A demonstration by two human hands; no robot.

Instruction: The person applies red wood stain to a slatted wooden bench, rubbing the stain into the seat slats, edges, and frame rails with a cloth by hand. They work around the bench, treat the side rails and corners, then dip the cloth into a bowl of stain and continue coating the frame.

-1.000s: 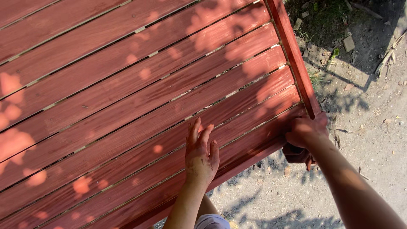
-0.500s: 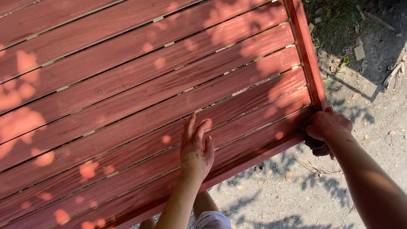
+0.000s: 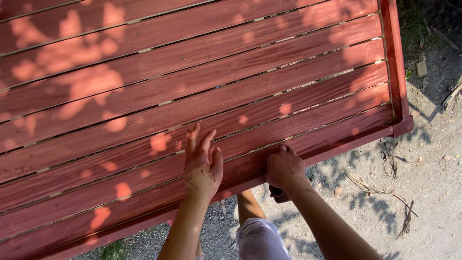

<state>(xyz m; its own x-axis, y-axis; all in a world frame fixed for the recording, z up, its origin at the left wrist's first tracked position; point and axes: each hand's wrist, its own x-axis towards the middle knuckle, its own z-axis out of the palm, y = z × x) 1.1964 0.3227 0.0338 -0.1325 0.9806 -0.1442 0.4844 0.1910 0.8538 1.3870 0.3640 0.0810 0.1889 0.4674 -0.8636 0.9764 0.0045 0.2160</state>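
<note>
The right hand (image 3: 284, 167) has slid from the corner along the red slatted panel (image 3: 192, 82), fingers clamped over its near edge. The left hand (image 3: 203, 166) lies flat on the slats, fingers spread, above bare dirt ground (image 3: 423, 192).

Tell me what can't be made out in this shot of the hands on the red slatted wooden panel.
Head view:
- Right hand: fingertips curl under the red slatted panel edge, hidden.
- Dark thing below that hand: mostly covered, kind unclear.
- Panel: cut off at the top and left.
- Left hand: palm side hidden, flat on the slats.
</note>
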